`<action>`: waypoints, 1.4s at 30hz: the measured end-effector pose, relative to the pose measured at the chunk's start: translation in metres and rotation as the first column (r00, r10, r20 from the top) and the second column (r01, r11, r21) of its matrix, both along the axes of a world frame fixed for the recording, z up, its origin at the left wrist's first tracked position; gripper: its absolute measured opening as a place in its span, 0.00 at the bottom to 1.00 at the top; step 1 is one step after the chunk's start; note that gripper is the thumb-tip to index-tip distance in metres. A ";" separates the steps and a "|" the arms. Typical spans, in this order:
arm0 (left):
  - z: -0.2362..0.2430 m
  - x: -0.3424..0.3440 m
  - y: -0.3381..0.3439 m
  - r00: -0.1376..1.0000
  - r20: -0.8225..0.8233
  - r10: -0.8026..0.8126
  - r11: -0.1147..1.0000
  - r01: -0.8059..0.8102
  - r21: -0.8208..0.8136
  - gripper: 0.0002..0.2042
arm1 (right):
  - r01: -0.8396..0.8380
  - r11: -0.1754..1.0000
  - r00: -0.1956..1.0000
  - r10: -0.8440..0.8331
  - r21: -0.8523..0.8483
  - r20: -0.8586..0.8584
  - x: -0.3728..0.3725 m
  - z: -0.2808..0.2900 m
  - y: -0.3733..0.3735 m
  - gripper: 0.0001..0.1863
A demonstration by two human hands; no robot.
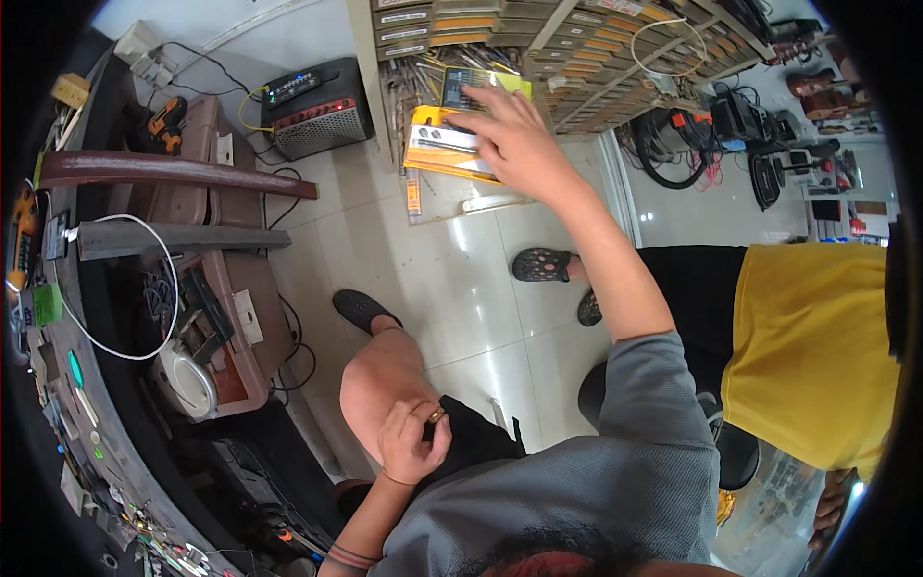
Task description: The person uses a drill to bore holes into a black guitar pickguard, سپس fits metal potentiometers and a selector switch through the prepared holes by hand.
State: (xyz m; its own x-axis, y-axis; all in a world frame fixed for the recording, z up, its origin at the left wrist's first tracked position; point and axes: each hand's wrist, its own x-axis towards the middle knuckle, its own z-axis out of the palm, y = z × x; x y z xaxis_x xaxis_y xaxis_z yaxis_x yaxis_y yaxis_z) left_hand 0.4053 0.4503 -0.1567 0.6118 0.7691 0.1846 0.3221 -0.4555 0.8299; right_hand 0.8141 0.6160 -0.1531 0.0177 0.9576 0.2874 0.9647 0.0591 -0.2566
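Observation:
My right hand (514, 135) reaches out to an open drawer (423, 197) of a cabinet. Its fingers are spread over a stack of flat packs: a white-and-yellow pack (437, 141) and a dark flat case (469, 85) of thin pieces. Whether the fingertips press on them or hover just above, I cannot tell. Many loose thin metal bits (409, 82) lie behind the packs, and a small orange-and-white packet (413, 192) lies in front. Near my knee, my left hand (409, 447) is closed, with a tiny brass-coloured piece (436, 415) at its fingers, too small to name.
Labelled drawers (577, 67) fill the cabinet. A black-and-red speaker box (317, 111) stands left of it. Along the left are a cluttered bench (87, 413), a cordless drill (167, 125) and brown bins (240, 317). A person in a yellow shirt (808, 346) is close on the right.

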 end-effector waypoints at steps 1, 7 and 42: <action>0.001 0.000 0.000 1.000 -0.001 -0.017 1.000 0.016 -0.022 0.13 | 0.010 0.999 1.000 -0.011 -0.038 -0.022 0.001 0.008 -0.002 0.22; -0.002 -0.001 0.000 1.000 -0.004 0.010 1.000 -0.010 0.022 0.15 | -0.031 0.999 0.998 0.030 0.016 0.049 -0.040 0.009 0.012 0.35; -0.006 -0.016 -0.001 0.999 -0.019 -0.045 0.999 0.045 0.003 0.13 | 0.000 1.000 0.997 0.002 0.031 -0.081 -0.046 0.007 -0.007 0.33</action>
